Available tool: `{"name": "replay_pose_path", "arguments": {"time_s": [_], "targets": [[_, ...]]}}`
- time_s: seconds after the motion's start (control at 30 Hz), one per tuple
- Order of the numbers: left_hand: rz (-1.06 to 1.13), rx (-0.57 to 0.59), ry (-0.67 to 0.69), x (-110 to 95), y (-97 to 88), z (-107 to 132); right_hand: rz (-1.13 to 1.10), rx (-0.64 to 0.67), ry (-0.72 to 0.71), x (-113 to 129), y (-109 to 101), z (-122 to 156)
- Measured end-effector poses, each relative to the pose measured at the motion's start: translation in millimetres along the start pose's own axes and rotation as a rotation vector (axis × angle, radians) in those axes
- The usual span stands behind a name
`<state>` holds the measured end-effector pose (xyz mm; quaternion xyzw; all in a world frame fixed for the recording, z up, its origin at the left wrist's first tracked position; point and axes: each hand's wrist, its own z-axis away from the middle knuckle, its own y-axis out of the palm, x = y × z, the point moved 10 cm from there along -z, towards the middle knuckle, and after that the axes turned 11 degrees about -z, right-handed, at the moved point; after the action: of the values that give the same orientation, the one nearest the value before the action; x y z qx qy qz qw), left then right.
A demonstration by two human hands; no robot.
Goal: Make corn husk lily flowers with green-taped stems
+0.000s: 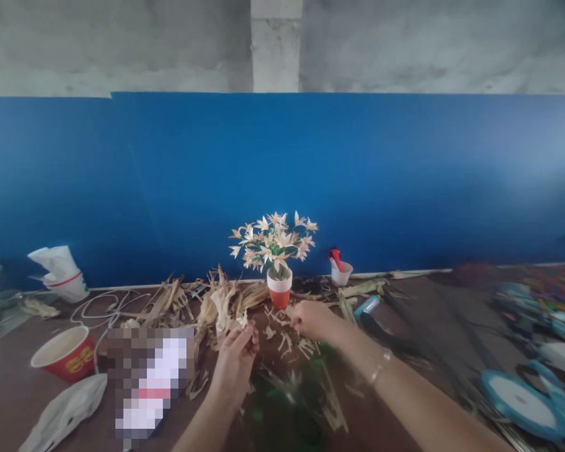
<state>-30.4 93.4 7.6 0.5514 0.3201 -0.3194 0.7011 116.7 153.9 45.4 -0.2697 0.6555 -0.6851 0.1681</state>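
My left hand [239,345] pinches a small pale piece of corn husk [243,319] that sticks up from the fingertips. To its right, my right hand [311,320] is closed, fingers curled inward over the table; anything inside them is hidden. Just behind both hands stands an orange and white pot [279,296] with a bunch of pale husk-like flowers [277,242] on green stems. Small cut husk pieces [286,342] lie scattered between and below the hands. A bracelet circles the right wrist.
Dry corn husks [169,304] are heaped behind my left hand. At left are a red paper bowl [63,355], a white cable and a plastic bag. A white cup [341,274] holds a red-handled tool. Blue ribbon spools [518,402] lie at right. A blue panel [193,169] backs the table.
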Motion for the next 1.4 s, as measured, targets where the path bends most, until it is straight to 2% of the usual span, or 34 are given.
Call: {"name": "replay_pose_path", "arguments": {"time_s": [0.2, 0.57, 0.7, 0.87, 1.0, 1.13, 1.2, 1.33, 1.4], "targets": [[-0.067, 0.051, -0.023, 7.3, 6.7, 2.4, 0.060, -0.030, -0.013, 6.2, 2.7, 11.2], [-0.077, 0.060, -0.002, 8.6, 3.4, -0.9, 0.139, -0.010, -0.253, 35.6, 22.0, -3.1], [-0.070, 0.047, -0.010, 8.3, 3.7, -0.1, 0.130, -0.046, -0.300, 37.0, 15.5, -4.1], [-0.065, 0.040, -0.006, 4.6, 4.3, 0.8, -0.101, -0.322, -0.187, 12.8, -31.7, 0.4], [-0.043, 0.028, 0.005, 0.0, 4.4, 1.4, -0.253, -0.452, -0.113, 9.7, -52.0, 13.2], [-0.035, 0.022, 0.020, -4.6, 5.9, 2.4, -0.627, -0.453, -0.143, 25.7, -46.3, 21.4], [-0.058, 0.023, 0.012, -4.2, 6.3, 2.9, -0.754, -0.456, -0.098, 27.5, -40.0, 22.9], [-0.175, -0.005, -0.031, 2.6, 1.4, 2.6, -0.868, -0.586, 0.079, 12.5, -36.3, 34.2], [-0.278, -0.018, -0.025, 3.8, -1.0, 2.3, -0.870, -0.659, 0.098, 9.6, -38.2, 43.7]]}}
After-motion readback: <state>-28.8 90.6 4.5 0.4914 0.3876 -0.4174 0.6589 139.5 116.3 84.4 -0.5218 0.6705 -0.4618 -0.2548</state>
